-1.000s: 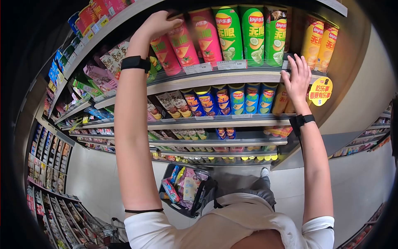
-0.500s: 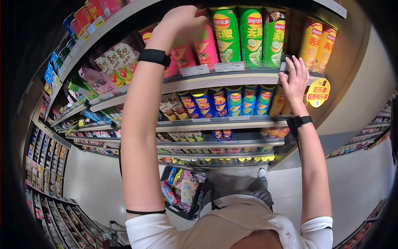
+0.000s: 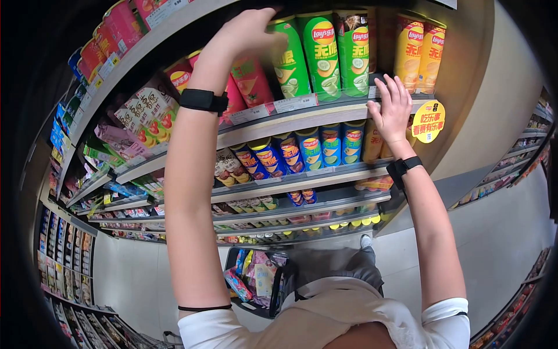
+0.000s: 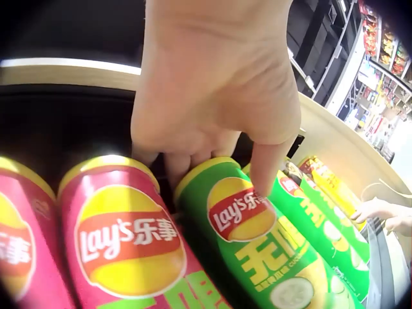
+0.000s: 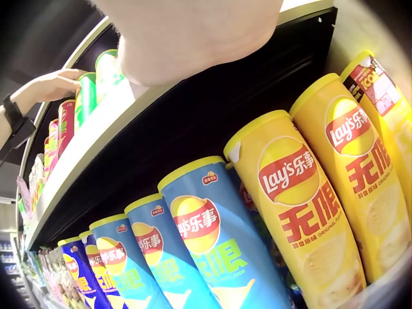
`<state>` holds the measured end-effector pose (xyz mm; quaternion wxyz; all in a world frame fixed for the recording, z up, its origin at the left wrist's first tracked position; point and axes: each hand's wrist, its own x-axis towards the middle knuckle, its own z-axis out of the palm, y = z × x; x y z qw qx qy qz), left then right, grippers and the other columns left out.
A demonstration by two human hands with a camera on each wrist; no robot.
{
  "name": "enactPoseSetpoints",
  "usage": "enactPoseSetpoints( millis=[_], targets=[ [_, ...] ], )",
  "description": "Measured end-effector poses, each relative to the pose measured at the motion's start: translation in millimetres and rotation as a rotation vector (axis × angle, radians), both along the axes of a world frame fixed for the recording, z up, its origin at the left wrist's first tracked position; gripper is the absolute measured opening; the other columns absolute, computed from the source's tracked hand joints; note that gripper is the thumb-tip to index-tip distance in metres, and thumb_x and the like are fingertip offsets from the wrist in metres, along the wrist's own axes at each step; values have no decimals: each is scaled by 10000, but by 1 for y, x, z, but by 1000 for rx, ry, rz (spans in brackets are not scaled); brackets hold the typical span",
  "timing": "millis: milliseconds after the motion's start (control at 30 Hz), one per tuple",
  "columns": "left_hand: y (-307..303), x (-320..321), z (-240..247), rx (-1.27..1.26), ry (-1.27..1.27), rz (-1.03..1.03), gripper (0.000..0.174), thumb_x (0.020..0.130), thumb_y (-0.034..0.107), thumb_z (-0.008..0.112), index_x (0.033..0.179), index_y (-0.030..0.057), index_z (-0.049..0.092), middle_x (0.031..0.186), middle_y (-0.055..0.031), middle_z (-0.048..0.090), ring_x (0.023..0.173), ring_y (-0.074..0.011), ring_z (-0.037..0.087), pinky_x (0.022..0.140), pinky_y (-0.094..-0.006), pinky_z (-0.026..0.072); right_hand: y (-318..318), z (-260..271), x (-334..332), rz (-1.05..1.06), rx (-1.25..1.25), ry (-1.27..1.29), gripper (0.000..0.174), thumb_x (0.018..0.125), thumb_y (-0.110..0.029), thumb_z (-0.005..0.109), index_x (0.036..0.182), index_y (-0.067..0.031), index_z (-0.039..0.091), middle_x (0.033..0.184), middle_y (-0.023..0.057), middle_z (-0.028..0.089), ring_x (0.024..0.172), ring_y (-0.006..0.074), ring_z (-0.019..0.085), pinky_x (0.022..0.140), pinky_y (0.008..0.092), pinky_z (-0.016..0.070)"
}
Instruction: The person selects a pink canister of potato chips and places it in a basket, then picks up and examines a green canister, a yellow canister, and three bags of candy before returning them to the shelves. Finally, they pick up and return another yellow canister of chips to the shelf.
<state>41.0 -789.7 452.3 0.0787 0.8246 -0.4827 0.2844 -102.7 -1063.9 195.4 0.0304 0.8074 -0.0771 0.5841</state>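
At the top shelf, my left hand (image 3: 247, 36) grips the upper end of the leftmost green chip can (image 3: 290, 65), which leans. The left wrist view shows the fingers of my left hand (image 4: 219, 84) behind the green can (image 4: 248, 238) and the thumb on its near side; a pink can (image 4: 125, 238) stands beside it. Lower and to the right, my right hand (image 3: 393, 110) rests with spread fingers at the shelf's front edge, holding nothing. From the right wrist, only the heel of that hand (image 5: 199, 38) shows, above yellow cans (image 5: 296, 206).
More green cans (image 3: 322, 55) and yellow cans (image 3: 410, 52) stand to the right on the top shelf. A round yellow sign (image 3: 428, 121) sticks out from the shelf end. Below are blue cans (image 3: 331, 145), and a basket of packages (image 3: 231, 267) is on the floor.
My left hand has moved right from the pink cans to the leftmost green can, which now leans. The head view has shifted, while my right hand stays at the shelf edge.
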Motion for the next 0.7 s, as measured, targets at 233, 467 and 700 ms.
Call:
enactPoseSetpoints(
  millis=[233, 467, 700],
  targets=[
    [-12, -24, 15, 149, -58, 216, 551, 813, 345, 728, 1222, -15, 644, 1111, -252, 684, 1063, -382, 659, 908, -431, 536, 2, 2, -4, 8, 23, 12, 550, 916, -463, 577, 1385, -178, 540, 1469, 70, 472, 1407, 295, 370, 1157, 492, 231],
    [-20, -34, 22, 189, -14, 284, 827, 751, 481, 784, 1358, -32, 553, 1135, -266, 680, 1091, -336, 671, 951, -396, 528, 4, 2, -5, -1, 42, 4, 564, 904, -457, 590, 1390, -178, 530, 1474, 70, 464, 1406, 295, 370, 1146, 504, 238],
    [-68, -34, -3, 70, -121, 56, 831, 846, 659, 624, 1351, 3, 559, 1064, -258, 688, 1035, -381, 665, 870, -458, 544, 3, 3, -6, 5, 41, 9, 559, 906, -462, 587, 1385, -178, 536, 1474, 70, 465, 1408, 293, 369, 1146, 506, 237]
  ],
)
